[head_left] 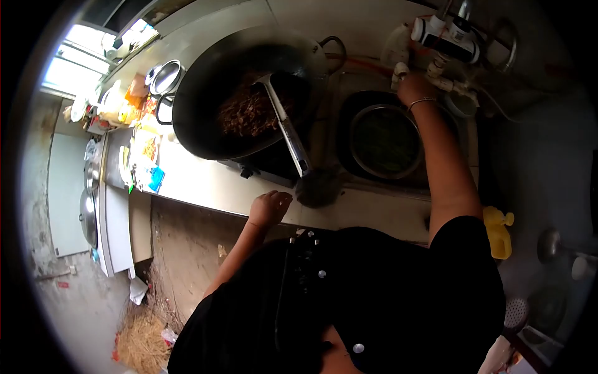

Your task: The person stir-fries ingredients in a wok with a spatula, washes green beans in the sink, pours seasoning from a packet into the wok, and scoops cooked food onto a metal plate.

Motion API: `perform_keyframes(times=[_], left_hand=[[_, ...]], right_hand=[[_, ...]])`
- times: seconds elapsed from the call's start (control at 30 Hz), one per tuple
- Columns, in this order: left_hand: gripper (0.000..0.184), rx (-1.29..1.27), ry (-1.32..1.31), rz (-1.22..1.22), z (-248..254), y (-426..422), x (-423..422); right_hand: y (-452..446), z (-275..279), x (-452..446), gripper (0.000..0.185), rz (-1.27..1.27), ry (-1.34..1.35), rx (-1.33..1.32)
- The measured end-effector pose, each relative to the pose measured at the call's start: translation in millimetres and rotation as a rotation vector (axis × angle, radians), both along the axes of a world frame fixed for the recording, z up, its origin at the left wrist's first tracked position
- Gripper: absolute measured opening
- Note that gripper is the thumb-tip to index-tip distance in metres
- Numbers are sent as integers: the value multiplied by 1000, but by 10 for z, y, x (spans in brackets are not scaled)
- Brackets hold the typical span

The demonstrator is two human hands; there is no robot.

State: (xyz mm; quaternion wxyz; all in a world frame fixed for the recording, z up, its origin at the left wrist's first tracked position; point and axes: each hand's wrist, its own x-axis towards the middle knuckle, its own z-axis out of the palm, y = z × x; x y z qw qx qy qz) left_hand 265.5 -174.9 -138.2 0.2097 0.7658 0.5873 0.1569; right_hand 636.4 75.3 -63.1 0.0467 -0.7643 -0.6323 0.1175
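Note:
A large dark wok [193,128] sits on the stove, with brown shredded food [249,115] inside. The metal handle of a utensil [288,134] leans across the wok's rim towards the counter edge. My left hand [272,207] rests by the counter's front edge, fingers curled, with nothing visible in them. At the back of the sink, my right hand [416,89] has its fingers closed at a white tap fitting [399,73]; my hand partly hides the contact. Below my right forearm, a round metal basin [355,146] stands in the sink, holding green leaves [387,140].
A white water tap unit [445,40] is mounted behind the sink. Metal bowls [167,77], bags and a blue packet [156,178] are at the left. A yellow jug [498,234] stands at the right. Straw [142,343] lies on the floor.

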Motion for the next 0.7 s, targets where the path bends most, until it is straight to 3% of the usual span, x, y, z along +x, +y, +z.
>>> perform_keyframes(times=[0.2, 0.27, 0.33, 0.4, 0.47, 0.53, 0.6, 0.7], left_hand=[[11, -46, 6, 93, 41, -305, -195], [12, -48, 44, 95, 23, -416, -320], [13, -33, 25, 112, 17, -523, -469], [13, -14, 1, 139, -6, -619, -616], [14, -91, -20, 186, -26, -749, -805], [15, -71, -59, 202, 24, -880, -986], [16, -130, -89, 203, 110, -1004, -1186], [19, -172, -106, 237, 71, -1263, -1609]], right_hand=[[33, 124, -53, 36, -11, 52, -77], [-34, 203, -71, 40, -149, 231, -195], [-15, -147, 87, 41, -99, 363, -8], [-109, -640, 258, 37, 85, 486, 494], [-480, -865, 270, 40, 45, 261, 442], [-747, -1234, 366, 35, -100, 304, 231], [-1209, -1155, 221, 30, 46, 336, 36], [-1926, -875, -417, 28, -77, 627, -130]])
